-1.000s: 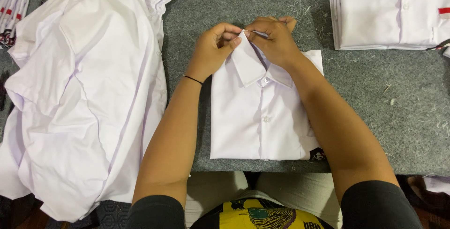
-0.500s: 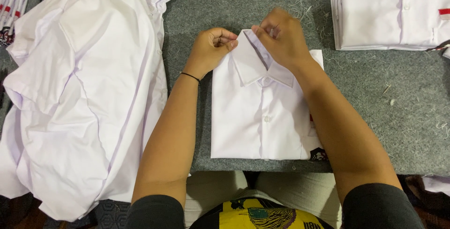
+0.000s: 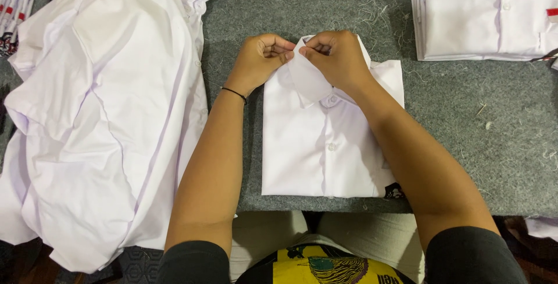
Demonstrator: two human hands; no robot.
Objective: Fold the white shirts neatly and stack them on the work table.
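1. Grey felt table (image 3: 465, 133) fills the view, dotted with loose threads.
2. Heap of unfolded white shirts (image 3: 99, 121) lies at the left, hanging over the near edge.
3. Stack of folded white shirts (image 3: 482, 17) sits at the far right corner.
4. Folded white shirt (image 3: 325, 144) lies in the middle, buttoned, collar away from the person.
5. Left hand (image 3: 258, 60), fingers curled, pinches the collar's left side.
6. Right hand (image 3: 337, 57), fingers closed, pinches the collar (image 3: 308, 81) beside it.
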